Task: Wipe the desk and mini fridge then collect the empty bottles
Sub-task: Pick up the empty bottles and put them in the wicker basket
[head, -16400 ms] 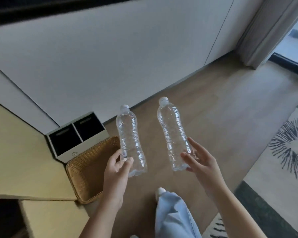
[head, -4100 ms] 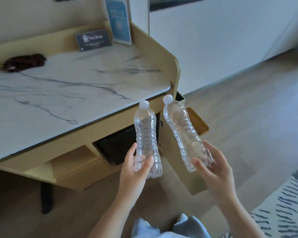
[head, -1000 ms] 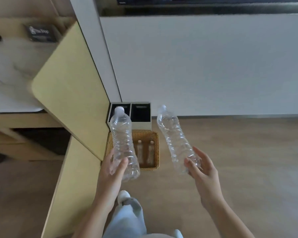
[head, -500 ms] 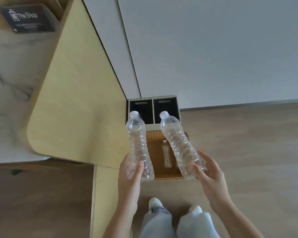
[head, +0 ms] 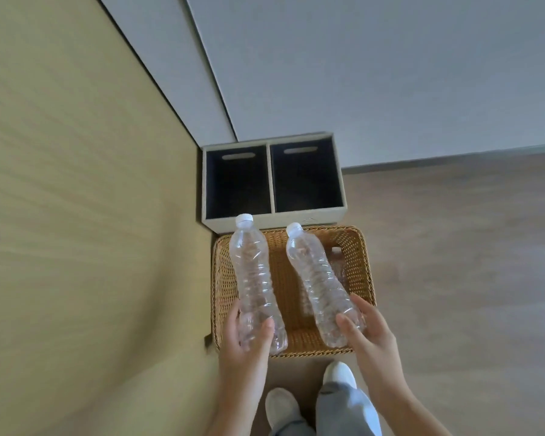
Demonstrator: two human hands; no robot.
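— Bottles, where are they?
— Both are over the basket (head: 367, 269), caps toward its far edge. The left hand (head: 246, 338) curls round the base of the left bottle (head: 254, 278); the right hand (head: 368, 335) grips the base of the right bottle (head: 318, 278), which tilts left.
— Anything inside?
— A third bottle (head: 340, 269) lies by the basket's right edge. A two-slot bin (head: 274, 220) stands just beyond the far edge

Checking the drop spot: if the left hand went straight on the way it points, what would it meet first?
Probably the wicker basket, which the left hand and its bottle point into; depth is unclear from above.
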